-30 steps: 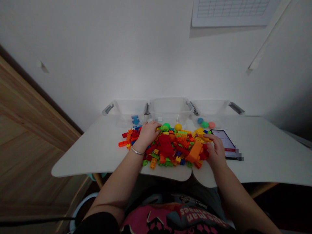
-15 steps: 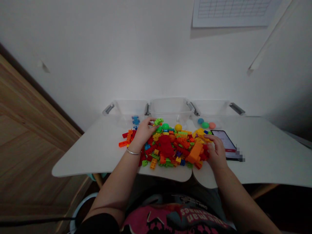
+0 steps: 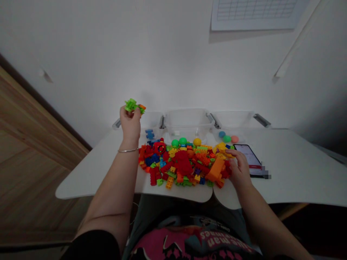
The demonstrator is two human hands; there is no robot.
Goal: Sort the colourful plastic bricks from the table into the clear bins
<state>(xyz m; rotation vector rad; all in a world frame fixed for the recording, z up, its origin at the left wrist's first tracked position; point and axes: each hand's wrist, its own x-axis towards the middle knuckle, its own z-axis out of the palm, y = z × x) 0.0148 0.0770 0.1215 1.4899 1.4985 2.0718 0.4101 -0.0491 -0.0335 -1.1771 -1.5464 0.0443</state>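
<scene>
My left hand (image 3: 130, 122) is raised over the left bin, closed on a cluster of bright green building blocks (image 3: 131, 104) with an orange piece at its side. Below it, a mixed pile of building blocks (image 3: 184, 164) in red, orange, yellow, green and blue spreads over the table. At the pile's right end lies my right hand (image 3: 240, 169), fingers apart, its fingertips at the yellow blocks (image 3: 222, 148). A big orange block (image 3: 217, 169) lies just left of that hand. Two green balls and a yellow ball (image 3: 197, 142) sit along the pile's back edge.
Three clear plastic bins stand along the wall: a left bin (image 3: 153, 117) with blue blocks in it, a middle bin (image 3: 189, 117), and a right bin (image 3: 234, 119) holding blue, green and pink balls. A phone (image 3: 251, 160) lies beside my right hand on the white table (image 3: 292, 173).
My left hand has lifted the green blocks from the back of the pile and carried them left and up, above the left bin. My right hand has hardly moved.
</scene>
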